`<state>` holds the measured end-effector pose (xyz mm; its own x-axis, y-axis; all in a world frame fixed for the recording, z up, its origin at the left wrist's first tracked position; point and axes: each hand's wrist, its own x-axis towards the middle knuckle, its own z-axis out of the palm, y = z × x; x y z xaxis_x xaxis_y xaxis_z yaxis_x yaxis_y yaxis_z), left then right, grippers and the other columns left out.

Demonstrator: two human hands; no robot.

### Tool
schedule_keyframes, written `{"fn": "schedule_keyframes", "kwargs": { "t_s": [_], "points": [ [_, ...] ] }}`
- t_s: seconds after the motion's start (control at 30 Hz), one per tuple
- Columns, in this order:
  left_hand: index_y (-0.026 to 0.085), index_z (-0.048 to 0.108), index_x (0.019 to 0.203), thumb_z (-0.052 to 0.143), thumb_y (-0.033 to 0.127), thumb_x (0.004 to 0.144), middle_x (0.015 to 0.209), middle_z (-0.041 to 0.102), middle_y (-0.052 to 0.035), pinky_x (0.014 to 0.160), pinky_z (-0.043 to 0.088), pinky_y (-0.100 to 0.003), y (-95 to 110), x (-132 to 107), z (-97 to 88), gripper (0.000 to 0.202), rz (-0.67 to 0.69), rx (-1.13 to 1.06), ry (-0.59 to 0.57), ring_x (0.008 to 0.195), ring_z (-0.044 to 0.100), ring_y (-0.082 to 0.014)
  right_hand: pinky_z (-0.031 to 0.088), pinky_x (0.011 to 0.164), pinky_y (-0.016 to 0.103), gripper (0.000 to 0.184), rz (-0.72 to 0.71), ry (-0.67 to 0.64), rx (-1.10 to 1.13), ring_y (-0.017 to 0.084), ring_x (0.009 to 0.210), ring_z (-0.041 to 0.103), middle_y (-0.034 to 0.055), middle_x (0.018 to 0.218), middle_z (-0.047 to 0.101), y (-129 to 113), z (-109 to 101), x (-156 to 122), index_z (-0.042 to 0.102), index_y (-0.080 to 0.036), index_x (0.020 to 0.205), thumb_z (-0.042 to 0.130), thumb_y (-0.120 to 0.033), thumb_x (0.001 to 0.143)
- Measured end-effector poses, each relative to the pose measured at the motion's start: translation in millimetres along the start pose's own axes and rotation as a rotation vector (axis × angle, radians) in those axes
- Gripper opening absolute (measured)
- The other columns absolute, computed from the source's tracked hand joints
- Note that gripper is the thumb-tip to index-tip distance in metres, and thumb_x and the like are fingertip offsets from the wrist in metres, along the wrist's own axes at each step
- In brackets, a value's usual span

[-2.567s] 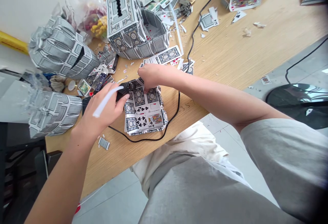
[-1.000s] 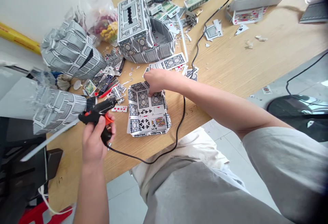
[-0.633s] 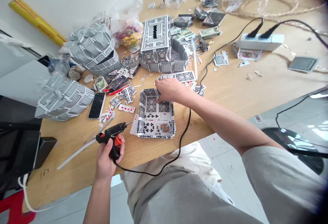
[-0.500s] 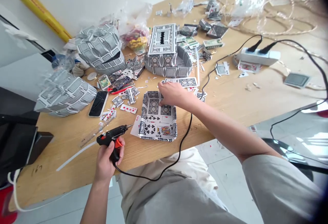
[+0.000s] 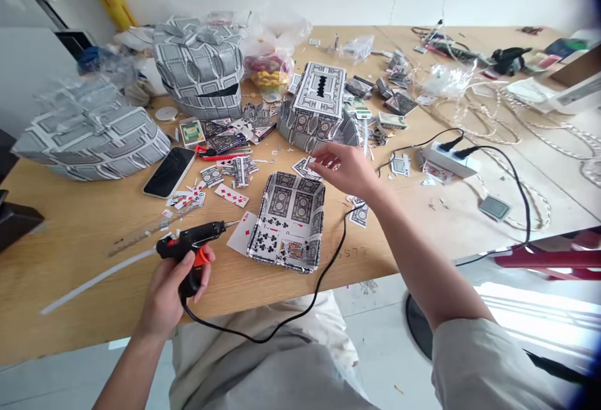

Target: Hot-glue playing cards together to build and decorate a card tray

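Observation:
My left hand (image 5: 169, 285) is closed round the grip of a black and orange glue gun (image 5: 190, 246), held low over the table's near edge, its nozzle aimed right at a shallow tray made of playing cards (image 5: 290, 219). A white glue stick (image 5: 96, 278) trails out behind the gun. My right hand (image 5: 345, 168) hovers above the tray's far right corner with fingers loosely spread and nothing in them, near loose cards (image 5: 305, 167) lying behind the tray.
Card-covered boxes (image 5: 317, 100) and large card-covered shapes (image 5: 89, 138) stand at the back and left. A phone (image 5: 169, 171), card scraps, a power strip (image 5: 446, 158) and cables lie on the wooden table (image 5: 70, 228). The gun's black cord (image 5: 300, 307) loops off the front edge.
My left hand drew the glue gun back from the tray toward the table's near edge. My right hand lifted off the tray's wall and opened. The view rose to show the far table.

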<state>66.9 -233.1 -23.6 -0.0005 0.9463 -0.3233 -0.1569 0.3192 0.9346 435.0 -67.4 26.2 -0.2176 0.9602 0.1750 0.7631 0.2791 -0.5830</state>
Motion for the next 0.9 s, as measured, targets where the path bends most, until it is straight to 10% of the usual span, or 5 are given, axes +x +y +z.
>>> {"fn": "schedule_keyframes", "kwargs": {
  "t_s": [0.1, 0.23, 0.43, 0.73, 0.9],
  "points": [
    [0.018, 0.074, 0.097, 0.073, 0.059, 0.091, 0.067, 0.063, -0.0033, 0.039, 0.039, -0.024, 16.3, 3.0, -0.9, 0.042, 0.001, 0.150, 0.006, 0.048, 0.049, -0.0121, 0.056, 0.090, 0.043, 0.023, -0.164, 0.120, -0.086, 0.024, 0.096, 0.072, 0.0087, 0.101, 0.079, -13.1, 2.6, -27.4, 0.076, -0.020, 0.101, 0.057, -0.034, 0.104],
    [0.022, 0.078, 0.094, 0.076, 0.062, 0.086, 0.067, 0.065, -0.0045, 0.039, 0.045, -0.028, 54.4, 14.6, 6.4, 0.041, 0.072, 0.411, 0.020, 0.052, 0.056, -0.0182, 0.057, 0.091, 0.044, 0.027, -0.404, -0.124, -0.220, 0.025, 0.097, 0.071, 0.0093, 0.102, 0.079, -53.6, 10.6, -73.7, 0.077, -0.020, 0.104, 0.053, -0.032, 0.110],
    [0.024, 0.057, 0.059, 0.062, 0.071, 0.093, 0.049, 0.059, -0.0016, 0.042, 0.041, -0.030, 99.5, 51.6, 72.3, 0.058, 0.115, 0.879, -0.203, 0.042, 0.054, -0.0181, 0.060, 0.077, 0.045, 0.036, -0.500, -0.203, -0.242, 0.027, 0.087, 0.071, 0.0105, 0.093, 0.077, -89.3, 23.0, -111.7, 0.075, -0.017, 0.097, 0.061, -0.049, 0.107],
    [0.025, 0.060, 0.068, 0.054, 0.055, 0.100, 0.049, 0.060, -0.0010, 0.045, 0.036, -0.032, 76.8, 91.9, 148.4, 0.044, 0.052, 0.962, -0.300, 0.040, 0.055, -0.0199, 0.066, 0.090, 0.052, 0.022, -0.051, 0.303, 0.153, 0.027, 0.104, 0.076, 0.0069, 0.110, 0.077, -26.5, 20.5, -124.9, 0.069, -0.034, 0.116, 0.068, -0.018, 0.100],
    [0.025, 0.063, 0.069, 0.055, 0.051, 0.099, 0.050, 0.059, -0.0017, 0.049, 0.036, -0.033, 64.4, 92.7, 159.5, 0.040, 0.110, 0.975, -0.282, 0.045, 0.057, -0.0222, 0.069, 0.097, 0.051, 0.038, 0.145, 0.243, 0.411, 0.031, 0.135, 0.066, 0.0122, 0.147, 0.066, -8.6, 46.6, -137.9, 0.065, -0.032, 0.137, 0.072, -0.026, 0.100]
  ]
}}
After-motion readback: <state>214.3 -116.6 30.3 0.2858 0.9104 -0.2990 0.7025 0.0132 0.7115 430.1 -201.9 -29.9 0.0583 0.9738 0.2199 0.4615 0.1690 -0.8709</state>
